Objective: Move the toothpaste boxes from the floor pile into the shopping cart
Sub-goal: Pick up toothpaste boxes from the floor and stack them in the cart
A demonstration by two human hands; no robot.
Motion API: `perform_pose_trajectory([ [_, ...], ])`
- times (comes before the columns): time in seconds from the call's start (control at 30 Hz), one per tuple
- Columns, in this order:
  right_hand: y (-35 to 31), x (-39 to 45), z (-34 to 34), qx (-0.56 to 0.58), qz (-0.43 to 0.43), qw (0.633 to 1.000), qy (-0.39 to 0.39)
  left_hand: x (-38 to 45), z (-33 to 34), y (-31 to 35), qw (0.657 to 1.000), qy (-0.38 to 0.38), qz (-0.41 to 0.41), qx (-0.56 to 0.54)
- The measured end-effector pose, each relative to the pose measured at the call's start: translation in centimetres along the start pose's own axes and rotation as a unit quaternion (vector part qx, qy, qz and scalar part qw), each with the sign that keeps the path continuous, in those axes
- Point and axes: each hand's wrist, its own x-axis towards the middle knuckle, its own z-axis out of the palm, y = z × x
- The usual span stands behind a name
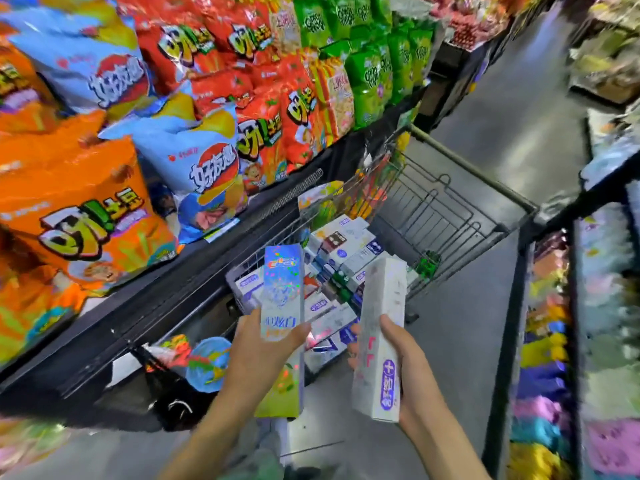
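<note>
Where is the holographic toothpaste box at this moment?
In the head view, the holographic box is left of centre, held upright by the left hand just before the shopping cart.

Two long toothpaste boxes (282, 292) held endwise above the box-filled shopping cart (450, 216)

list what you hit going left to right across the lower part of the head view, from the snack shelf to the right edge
orange snack bag → left hand holding the holographic toothpaste box → right hand holding the white toothpaste box → dark shelf post → colourful packs on the right-hand shelf
</note>
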Motion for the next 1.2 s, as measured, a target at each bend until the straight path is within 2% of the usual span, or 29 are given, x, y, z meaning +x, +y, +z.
perform_pose_trajectory([
  [0.13, -2.5, 6.0, -0.1, 0.014, 0.014, 1.000, -0.001, 6.4, 1.2, -0.9, 0.995, -0.006, -0.004, 0.096],
  [0.27, -4.3, 13.1, -1.1, 0.011, 0.043, 0.999, -0.011, 12.7, 3.0, -1.7, 0.985, 0.003, -0.043, 0.169],
  [0.37, -5.5, 19.2, -2.4, -0.013, 0.059, 0.998, -0.028, 17.8, 4.9, -3.5, 0.967, -0.033, -0.032, 0.251],
  [0.5, -7.3, 26.1, -4.1, -0.072, 0.066, 0.994, -0.051, 23.5, 7.4, -6.2, 0.929, -0.096, -0.025, 0.358],
  [0.63, -8.4, 31.1, -5.2, -0.126, 0.090, 0.984, -0.083, 26.7, 9.5, -8.9, 0.886, -0.143, -0.079, 0.435],
  [0.8, -8.2, 35.5, -6.5, -0.178, 0.139, 0.969, -0.103, 27.6, 10.5, -12.7, 0.828, -0.214, -0.125, 0.503],
  [0.93, -7.1, 38.1, -6.5, -0.234, 0.157, 0.949, -0.141, 26.7, 10.6, -14.3, 0.811, -0.226, -0.136, 0.522],
  [1.0, -6.5, 39.2, -6.1, -0.265, 0.150, 0.937, -0.169, 26.0, 10.4, -15.2, 0.813, -0.214, -0.154, 0.518],
  [1.07, -5.9, 40.1, -5.5, -0.318, 0.134, 0.916, -0.205, 24.8, 10.2, -15.5, 0.826, -0.153, -0.146, 0.522],
  [1.13, -4.9, 41.1, -4.9, -0.371, 0.108, 0.889, -0.246, 23.3, 10.1, -15.4, 0.847, -0.032, -0.116, 0.518],
  [1.2, -4.4, 42.0, -3.4, -0.426, 0.062, 0.858, -0.282, 21.5, 9.6, -15.7, 0.850, 0.098, -0.106, 0.506],
])
